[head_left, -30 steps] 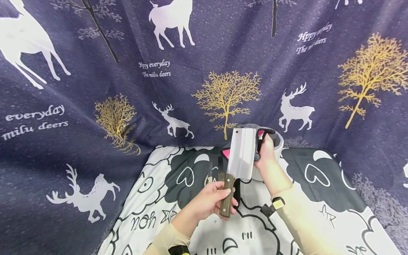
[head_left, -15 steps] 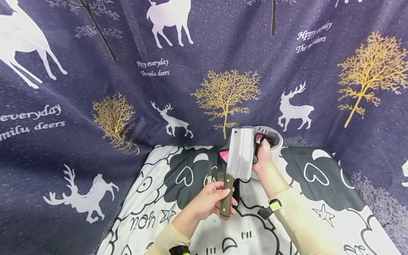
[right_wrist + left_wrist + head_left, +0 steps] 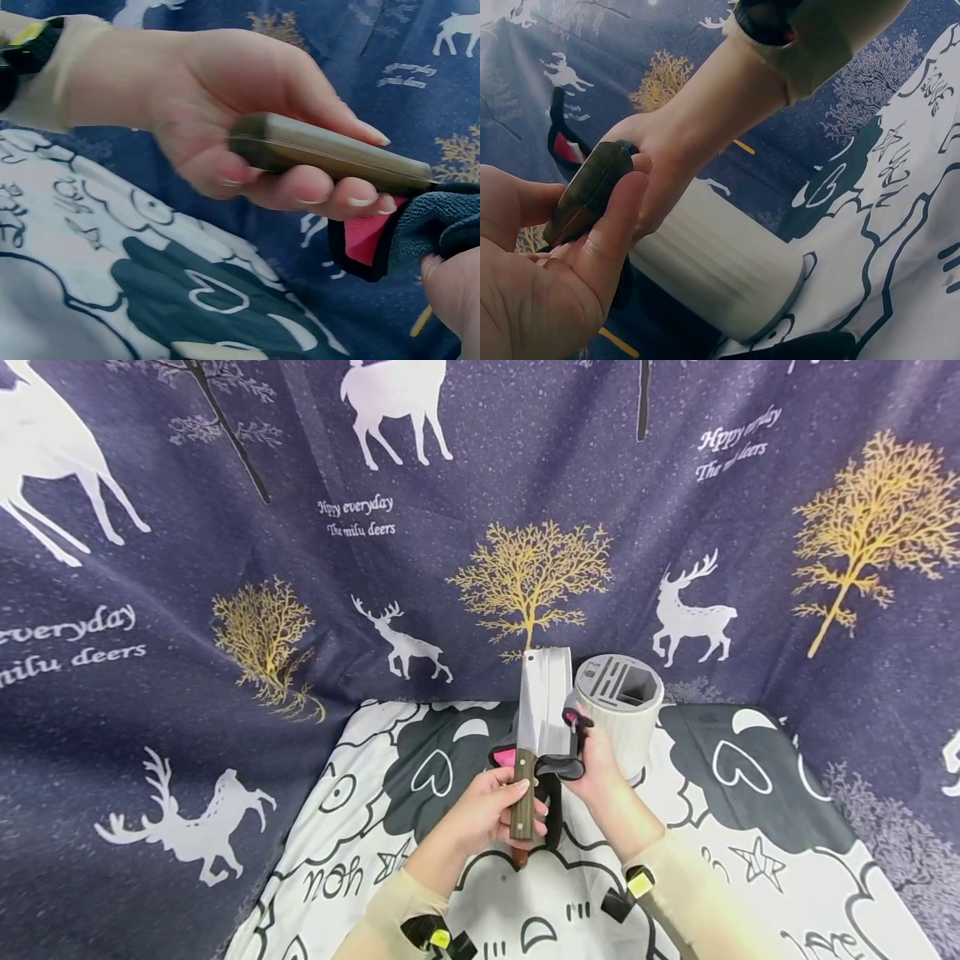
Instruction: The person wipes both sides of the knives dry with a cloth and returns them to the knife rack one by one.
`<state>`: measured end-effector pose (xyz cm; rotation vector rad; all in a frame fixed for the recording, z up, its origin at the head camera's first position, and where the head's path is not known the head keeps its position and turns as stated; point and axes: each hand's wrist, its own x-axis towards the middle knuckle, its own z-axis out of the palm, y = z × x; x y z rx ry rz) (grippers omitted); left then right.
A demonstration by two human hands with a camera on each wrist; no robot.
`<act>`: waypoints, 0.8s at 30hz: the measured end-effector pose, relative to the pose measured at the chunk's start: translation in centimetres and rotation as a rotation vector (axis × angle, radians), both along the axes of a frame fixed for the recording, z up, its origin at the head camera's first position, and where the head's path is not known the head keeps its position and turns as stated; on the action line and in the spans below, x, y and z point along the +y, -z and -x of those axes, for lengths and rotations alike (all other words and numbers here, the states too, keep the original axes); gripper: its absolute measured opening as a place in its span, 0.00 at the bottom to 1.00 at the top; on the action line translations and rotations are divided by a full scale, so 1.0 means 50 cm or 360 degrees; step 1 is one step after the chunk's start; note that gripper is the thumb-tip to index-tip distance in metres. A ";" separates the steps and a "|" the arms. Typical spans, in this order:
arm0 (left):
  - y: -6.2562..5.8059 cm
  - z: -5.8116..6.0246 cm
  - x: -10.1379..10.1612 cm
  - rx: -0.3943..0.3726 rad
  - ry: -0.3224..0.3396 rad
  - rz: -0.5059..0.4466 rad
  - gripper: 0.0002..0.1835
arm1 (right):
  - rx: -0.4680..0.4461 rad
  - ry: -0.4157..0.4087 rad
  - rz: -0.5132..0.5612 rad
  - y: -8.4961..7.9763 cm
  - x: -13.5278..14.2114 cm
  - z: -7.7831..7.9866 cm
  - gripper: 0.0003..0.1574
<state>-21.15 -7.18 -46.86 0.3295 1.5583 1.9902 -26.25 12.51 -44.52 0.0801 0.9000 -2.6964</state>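
Note:
My left hand [image 3: 487, 810] grips the brown wooden handle [image 3: 337, 154] of a cleaver [image 3: 553, 693], thumb on one side and fingers on the other. The broad steel blade points up and away, towards the back wall. A dark grey cloth [image 3: 562, 767] with pink on its other face and a black edge is wrapped behind and around the blade. My right hand [image 3: 600, 768] pinches the cloth at the blade's right side. In the right wrist view the cloth [image 3: 431, 225] meets the front of the handle, and the blade is hidden there.
A white cylindrical knife block [image 3: 622, 714] with a slotted grey top stands upright just right of the right hand. Beneath the left hand, a brown tip [image 3: 520, 857] and a black handle-like piece [image 3: 553, 814] partly show on the patterned cloth. A dark printed curtain [image 3: 480, 485] hangs behind.
My right hand has moved left and down with the cloth, uncovering the knife block's top. The cleaver has shifted slightly left and up and turned more upright. The left hand keeps its grip.

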 end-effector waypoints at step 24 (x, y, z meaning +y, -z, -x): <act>0.011 -0.023 0.000 -0.0026 0.0039 0.0027 0.16 | -0.0047 0.0092 -0.0186 -0.028 0.030 0.015 0.28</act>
